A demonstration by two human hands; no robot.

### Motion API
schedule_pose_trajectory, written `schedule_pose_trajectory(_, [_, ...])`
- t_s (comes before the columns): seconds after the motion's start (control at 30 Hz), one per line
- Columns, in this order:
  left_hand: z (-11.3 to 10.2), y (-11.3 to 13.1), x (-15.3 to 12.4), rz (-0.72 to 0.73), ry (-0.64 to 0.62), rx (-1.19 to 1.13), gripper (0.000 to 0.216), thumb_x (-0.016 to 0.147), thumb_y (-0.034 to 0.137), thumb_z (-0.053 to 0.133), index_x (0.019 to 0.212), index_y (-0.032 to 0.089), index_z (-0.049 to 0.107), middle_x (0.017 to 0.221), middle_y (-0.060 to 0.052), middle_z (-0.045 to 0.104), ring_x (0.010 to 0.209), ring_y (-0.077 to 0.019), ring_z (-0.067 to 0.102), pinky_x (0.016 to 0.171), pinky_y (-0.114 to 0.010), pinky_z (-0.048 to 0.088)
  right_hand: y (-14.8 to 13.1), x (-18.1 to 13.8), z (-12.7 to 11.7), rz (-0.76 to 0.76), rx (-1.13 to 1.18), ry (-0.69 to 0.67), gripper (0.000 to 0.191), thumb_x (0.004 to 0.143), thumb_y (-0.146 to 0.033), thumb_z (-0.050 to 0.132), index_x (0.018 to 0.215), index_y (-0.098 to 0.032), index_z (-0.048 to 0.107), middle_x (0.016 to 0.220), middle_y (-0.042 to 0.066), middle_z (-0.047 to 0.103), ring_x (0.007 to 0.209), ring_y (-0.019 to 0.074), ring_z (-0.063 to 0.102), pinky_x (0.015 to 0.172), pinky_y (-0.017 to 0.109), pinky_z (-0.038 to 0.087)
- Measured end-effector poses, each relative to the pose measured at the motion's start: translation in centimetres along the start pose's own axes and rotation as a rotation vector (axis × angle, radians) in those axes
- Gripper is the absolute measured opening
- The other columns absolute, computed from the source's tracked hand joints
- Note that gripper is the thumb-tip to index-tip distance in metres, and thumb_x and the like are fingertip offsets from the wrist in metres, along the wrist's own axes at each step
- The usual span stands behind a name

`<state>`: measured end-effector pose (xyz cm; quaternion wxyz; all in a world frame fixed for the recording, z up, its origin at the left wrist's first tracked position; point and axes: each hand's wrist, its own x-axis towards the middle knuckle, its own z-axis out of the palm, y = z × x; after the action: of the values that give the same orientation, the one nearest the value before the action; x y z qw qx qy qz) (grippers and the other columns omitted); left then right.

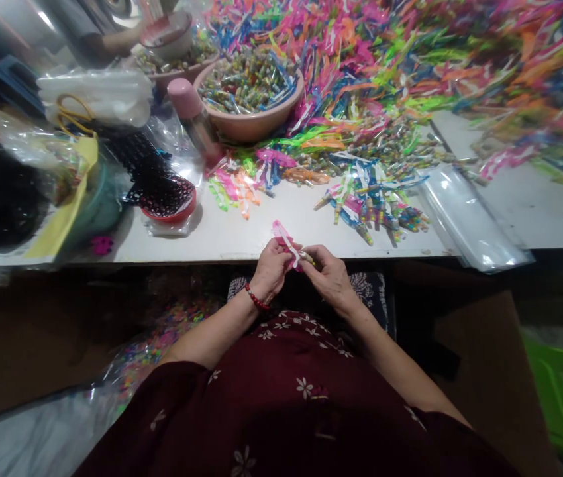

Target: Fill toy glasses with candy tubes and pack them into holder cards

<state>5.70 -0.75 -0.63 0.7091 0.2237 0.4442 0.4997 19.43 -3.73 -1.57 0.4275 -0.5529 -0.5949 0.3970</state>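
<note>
White tabletop (232, 232), one: ran across the view, near edge toward the wearer.

Heap (331, 40) of bright, flat pieces: covered much of the far side, blurred.

Greenish tub (107, 202): stood at left under clear film and a yellow sheet (57, 212); contents mostly hidden.

Pinkish bowl (256, 127): stood near the heap, filled with small banded sticks, some blue among them.

Red bowl (185, 213): lay nearer the edge, holding a black dotted cloth (162, 197).

Left hand (270, 268): closed in a pinch on the pink piece, just off the near edge.

Right hand (331, 275): narrow, thumb and finger on a banded stick.

Pink piece (277, 230), with white strip: lay between the two hands. Good practice, as judged: a light, steady left grip; squeezing could have creased it.

Banded stick (306, 257): met the pink piece; best guided by the right fingertips, straight and unforced.
</note>
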Motion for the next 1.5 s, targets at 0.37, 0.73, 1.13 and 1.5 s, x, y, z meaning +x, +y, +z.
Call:
schedule_pose_trajectory(0.37, [-0.1,0.0,0.2,-0.021,0.027,0.009,0.035,0.062,0.001,0.057,0.093,0.016,0.054,0.086,-0.003,0.069,0.073,-0.0144,0.066,0.062,-0.023,0.046,2.3,0.2,-0.3,0.128,0.328,0.015,0.028,0.082,-0.047,0.076,0.098,-0.024,0.067,0.094,0.001,0.071,0.088,0.0185,0.065,0.084,0.032,0.052])
schedule_pose_trajectory(0.73, [0.0,0.0,0.2,-0.015,0.067,0.007,0.039,0.062,-0.001,0.053,0.097,0.015,0.055,0.081,-0.001,0.063,0.066,-0.0124,0.064,0.058,-0.022,0.043,2.3,0.0,0.0,0.136,0.276,0.0,0.038,0.08,-0.055,0.076,0.098,-0.022,0.068,0.09,0.003,0.071,0.086,0.0193,0.063,0.078,0.033,0.053])
schedule_pose_trajectory(1.13, [0.0,-0.4,0.3,-0.025,0.023,-0.019,0.04,0.061,-0.003,0.051,0.097,0.014,0.055,0.081,-0.001,0.062,0.067,-0.0122,0.062,0.059,-0.023,0.041,2.6,0.1,0.2,0.165,0.381,-0.037,0.033,0.078,-0.046,0.079,0.096,-0.022,0.065,0.09,0.001,0.071,0.082,0.0163,0.064,0.079,0.031,0.052])
schedule_pose_trajectory(1.5, [-0.1,-0.8,0.3,-0.028,-0.021,-0.09,0.046,0.057,-0.003,0.051,0.1,0.014,0.058,0.083,-0.001,0.061,0.071,-0.0116,0.059,0.063,-0.024,0.039,2.1,0.0,0.0,0.146,0.305,-0.062,0.03,0.08,-0.044,0.077,0.098,-0.022,0.066,0.088,0.0,0.07,0.08,0.0153,0.063,0.078,0.031,0.052])
